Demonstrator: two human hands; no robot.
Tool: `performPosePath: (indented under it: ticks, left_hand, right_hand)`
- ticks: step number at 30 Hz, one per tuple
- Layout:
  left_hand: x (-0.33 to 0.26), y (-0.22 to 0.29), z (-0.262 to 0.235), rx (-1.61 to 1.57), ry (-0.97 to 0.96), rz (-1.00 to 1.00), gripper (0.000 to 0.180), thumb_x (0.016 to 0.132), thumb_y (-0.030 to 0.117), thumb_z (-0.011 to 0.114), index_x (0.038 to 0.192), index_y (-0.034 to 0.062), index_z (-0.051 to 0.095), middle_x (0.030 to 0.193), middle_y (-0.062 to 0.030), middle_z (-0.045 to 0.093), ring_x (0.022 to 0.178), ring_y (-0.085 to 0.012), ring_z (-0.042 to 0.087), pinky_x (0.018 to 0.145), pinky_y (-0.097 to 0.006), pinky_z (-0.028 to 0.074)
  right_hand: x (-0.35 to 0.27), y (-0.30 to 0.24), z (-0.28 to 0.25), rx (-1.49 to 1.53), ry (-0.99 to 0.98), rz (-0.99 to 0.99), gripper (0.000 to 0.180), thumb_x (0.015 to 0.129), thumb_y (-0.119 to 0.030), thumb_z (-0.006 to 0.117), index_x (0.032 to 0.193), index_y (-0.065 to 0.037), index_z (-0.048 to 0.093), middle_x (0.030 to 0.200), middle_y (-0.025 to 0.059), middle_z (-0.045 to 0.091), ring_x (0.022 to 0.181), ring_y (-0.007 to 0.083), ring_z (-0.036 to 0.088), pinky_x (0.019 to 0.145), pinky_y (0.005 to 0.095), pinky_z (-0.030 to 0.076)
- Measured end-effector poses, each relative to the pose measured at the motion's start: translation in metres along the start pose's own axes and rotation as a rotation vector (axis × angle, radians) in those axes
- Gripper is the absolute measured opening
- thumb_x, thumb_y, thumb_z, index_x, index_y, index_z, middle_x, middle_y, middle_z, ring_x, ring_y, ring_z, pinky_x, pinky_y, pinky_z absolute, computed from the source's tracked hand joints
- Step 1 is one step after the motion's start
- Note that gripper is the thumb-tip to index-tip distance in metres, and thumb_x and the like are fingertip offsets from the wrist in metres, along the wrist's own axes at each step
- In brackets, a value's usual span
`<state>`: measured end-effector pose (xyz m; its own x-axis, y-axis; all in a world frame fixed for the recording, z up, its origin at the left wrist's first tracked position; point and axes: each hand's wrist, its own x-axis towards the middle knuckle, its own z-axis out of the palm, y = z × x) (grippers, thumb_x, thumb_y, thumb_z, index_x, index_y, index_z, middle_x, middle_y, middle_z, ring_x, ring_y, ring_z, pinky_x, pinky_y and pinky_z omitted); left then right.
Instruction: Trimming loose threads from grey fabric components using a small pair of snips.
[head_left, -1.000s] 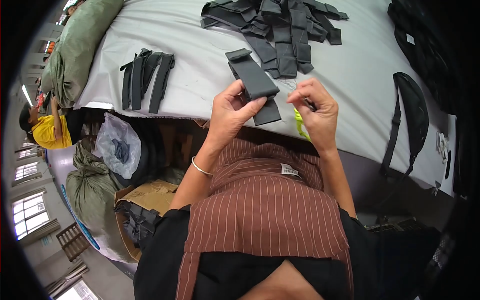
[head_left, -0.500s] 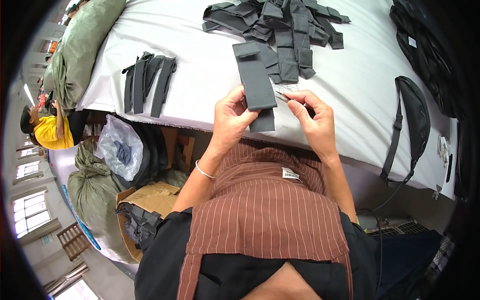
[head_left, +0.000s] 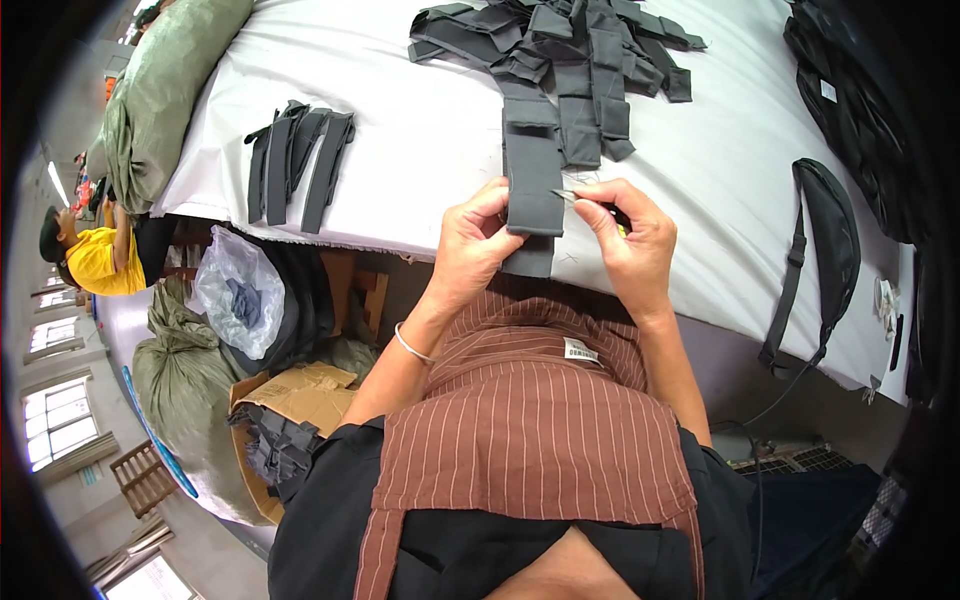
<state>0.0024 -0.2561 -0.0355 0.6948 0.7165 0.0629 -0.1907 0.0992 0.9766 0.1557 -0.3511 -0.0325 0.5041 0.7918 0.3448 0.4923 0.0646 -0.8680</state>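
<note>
Left hand point(head_left: 478, 240): gripping the left edge of a dark grey fabric strap piece point(head_left: 533, 190), thumb on top and fingers curled underneath.
Right hand point(head_left: 632, 240): fingers pinching narrowly on a small metal snipping tool point(head_left: 575, 198), its tip touching the strap piece's right edge.
Strap piece: being held upright over the near edge of the white-covered table point(head_left: 420, 130), just in front of the person's striped brown apron point(head_left: 520, 440).
Behind it: a heap of similar grey pieces point(head_left: 580, 60) lying further back on the table.
To the left: a smaller row of dark strips point(head_left: 295, 165) lying well apart from the hands.
To the right: a black waist bag point(head_left: 825, 235) resting near the table's edge.
Below the table: a cardboard box point(head_left: 290, 400) and a clear plastic bag point(head_left: 240, 300) sitting on the floor.
</note>
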Motion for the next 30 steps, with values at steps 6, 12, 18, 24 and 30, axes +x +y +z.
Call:
performPosePath:
  ticks: [6,12,18,24,30]
  left_hand:
    - [0.000,0.001,-0.002,0.109,-0.023,0.087,0.020,0.078,-0.006,0.059,0.097,-0.0037,0.065,0.098,-0.0034,0.056,0.088,-0.0099,0.052,0.077,-0.022,0.043]
    - [0.000,-0.001,-0.003,0.264,-0.051,0.123,0.020,0.079,-0.003,0.059,0.097,0.0003,0.066,0.096,-0.0028,0.058,0.083,-0.0093,0.053,0.069,-0.021,0.042]
    - [-0.003,0.001,-0.002,0.287,-0.053,0.106,0.018,0.079,-0.002,0.059,0.095,-0.0002,0.066,0.095,-0.0029,0.059,0.080,-0.0084,0.052,0.066,-0.021,0.041]
    - [-0.005,0.003,-0.002,0.216,-0.040,0.089,0.019,0.080,-0.003,0.058,0.098,-0.0016,0.065,0.096,-0.0018,0.059,0.083,-0.0086,0.053,0.071,-0.021,0.043]
    - [-0.006,0.001,-0.010,-0.177,0.091,-0.082,0.030,0.079,-0.008,0.055,0.109,-0.0023,0.060,0.099,-0.0030,0.061,0.089,-0.0092,0.057,0.081,-0.021,0.047]
  right_hand:
    - [-0.001,-0.009,0.001,0.196,-0.033,0.061,0.014,0.078,-0.011,0.070,0.089,-0.002,0.066,0.079,0.0049,0.066,0.070,0.0123,0.062,0.065,0.0242,0.048]
    - [0.003,-0.017,0.007,0.095,-0.100,0.018,0.013,0.077,-0.012,0.071,0.086,-0.004,0.065,0.074,0.0053,0.064,0.065,0.0154,0.061,0.060,0.0255,0.048]
    - [0.004,-0.016,0.009,-0.111,-0.016,-0.195,0.016,0.070,-0.012,0.075,0.080,-0.006,0.064,0.068,0.0048,0.060,0.060,0.0196,0.057,0.055,0.0292,0.044]
    - [0.001,-0.010,0.003,0.269,0.008,-0.012,0.014,0.075,-0.009,0.073,0.084,-0.005,0.064,0.069,-0.0003,0.059,0.058,0.0096,0.051,0.055,0.0216,0.040]
    - [0.006,-0.008,-0.007,0.572,-0.075,0.278,0.038,0.077,-0.007,0.073,0.112,-0.004,0.061,0.087,-0.0041,0.051,0.070,0.0026,0.038,0.062,0.0150,0.034]
